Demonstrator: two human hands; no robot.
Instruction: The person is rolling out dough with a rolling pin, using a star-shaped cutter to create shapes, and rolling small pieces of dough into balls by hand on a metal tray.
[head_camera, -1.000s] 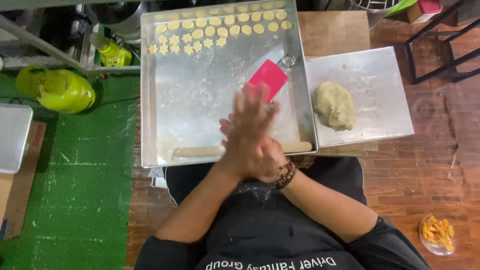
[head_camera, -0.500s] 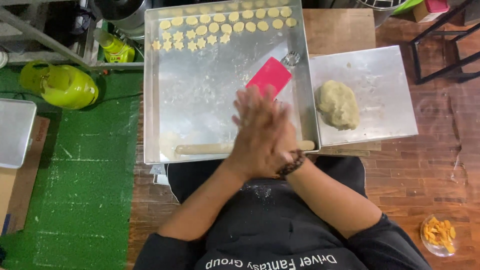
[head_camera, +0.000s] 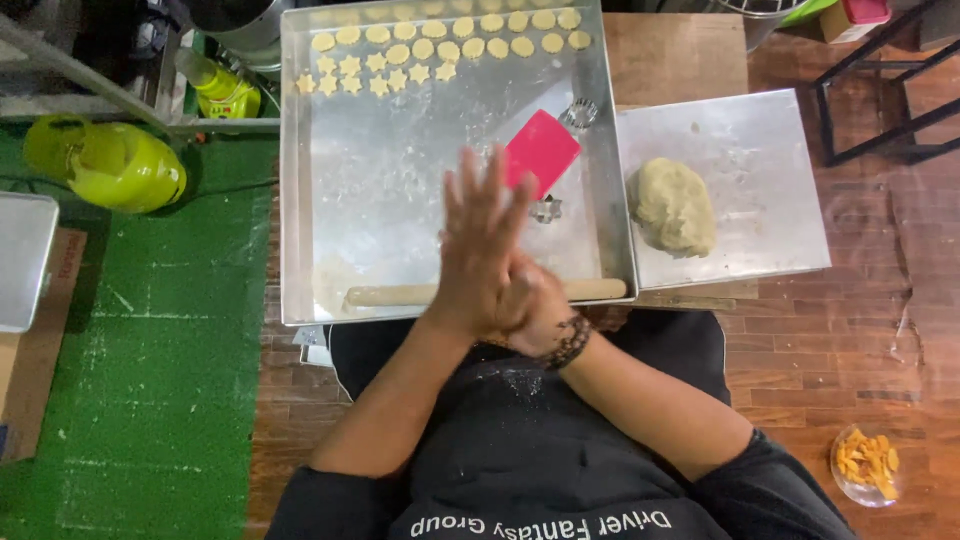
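Note:
My left hand (head_camera: 482, 232) lies flat, fingers spread, pressed on top of my right hand (head_camera: 535, 308), which wears a bead bracelet. Both hover over the near edge of a large floured steel tray (head_camera: 300, 200). Whether anything sits between the palms is hidden. Under them, along the tray's near wall, lies a wooden rolling pin (head_camera: 390, 295). Just beyond the fingertips are a red scraper (head_camera: 540, 150) and two metal cookie cutters (head_camera: 578, 113). Round and star-shaped dough cutouts (head_camera: 440, 45) line the far edge. A dough lump (head_camera: 672, 205) rests on a smaller steel sheet (head_camera: 760, 150) to the right.
A yellow-green rounded object (head_camera: 105, 160) and a yellow bottle (head_camera: 225, 95) sit left of the tray, over green turf (head_camera: 150, 380). A grey tray (head_camera: 20, 260) is at the far left. A small bowl of orange snacks (head_camera: 867, 462) stands on the wooden floor; black metal frame (head_camera: 880, 110) at the right.
My palms have stayed together while sliding against each other; the left hand has moved forward over the right, its fingers now spread wider.

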